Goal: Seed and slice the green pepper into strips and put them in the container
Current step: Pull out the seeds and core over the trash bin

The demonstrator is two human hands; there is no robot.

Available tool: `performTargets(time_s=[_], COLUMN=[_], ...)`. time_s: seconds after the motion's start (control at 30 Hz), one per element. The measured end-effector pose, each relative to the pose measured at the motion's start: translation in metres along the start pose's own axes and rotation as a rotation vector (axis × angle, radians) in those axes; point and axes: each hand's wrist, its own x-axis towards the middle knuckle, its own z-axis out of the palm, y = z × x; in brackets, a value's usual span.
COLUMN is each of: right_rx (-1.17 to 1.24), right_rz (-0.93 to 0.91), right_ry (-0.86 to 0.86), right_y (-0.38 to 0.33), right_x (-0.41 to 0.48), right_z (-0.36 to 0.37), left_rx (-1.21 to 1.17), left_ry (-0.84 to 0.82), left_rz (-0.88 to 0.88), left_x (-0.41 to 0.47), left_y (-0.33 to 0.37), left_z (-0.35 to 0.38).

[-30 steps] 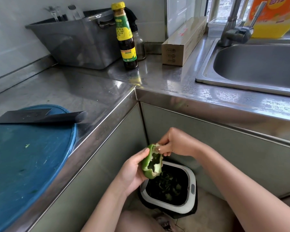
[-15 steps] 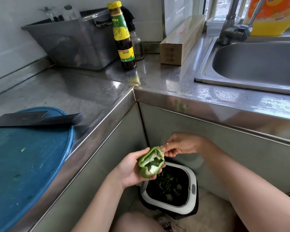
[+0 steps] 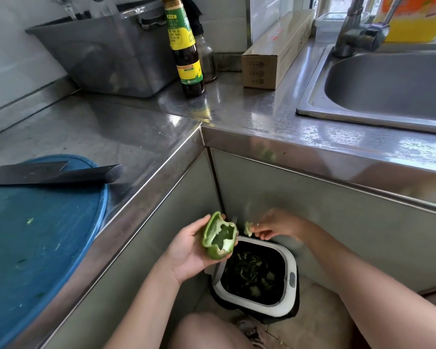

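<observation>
Seeding under way above the bin [image 3: 252,306]: left hand [image 3: 186,251] grips the hollowed green pepper [image 3: 218,241], right hand [image 3: 278,225] pinches torn pith [image 3: 248,227]; slicing remains.

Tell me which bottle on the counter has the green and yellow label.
The tall dark sauce bottle, standing in front. The smaller clear bottle right behind it has a black top and shows no label.

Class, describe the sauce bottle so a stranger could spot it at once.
On the steel counter, look between the grey tub and the long cardboard box. The sauce bottle stands in front, tall and dark with a green and yellow label, unlike the small clear bottle behind it.
</observation>
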Motion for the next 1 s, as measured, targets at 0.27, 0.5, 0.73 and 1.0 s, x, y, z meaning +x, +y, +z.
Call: performTargets(time_s=[0.27,0.5,0.73,1.0], right_rx=[-0.439,-0.4,-0.55,-0.353], right_rz=[-0.226,-0.274,-0.111,-0.282], right_ry=[0.411,0.522,0.562,0.643], right_y=[0.009,0.015,0.011,-0.014], right_x=[0.007,0.008,0.01,-0.012], right_z=[0.036,0.048,0.053,0.05], left_rx=[-0.131,-0.264,-0.357,-0.291], left_ry=[0.088,-0.005,-0.183,0.01], left_rz=[0.109,0.192,0.265,0.298], left_x=[-0.001,-0.005,-0.005,-0.001], left_y=[-0.01,-0.011,-0.015,-0.016], left_z=[0.001,0.005,0.001,0.006])
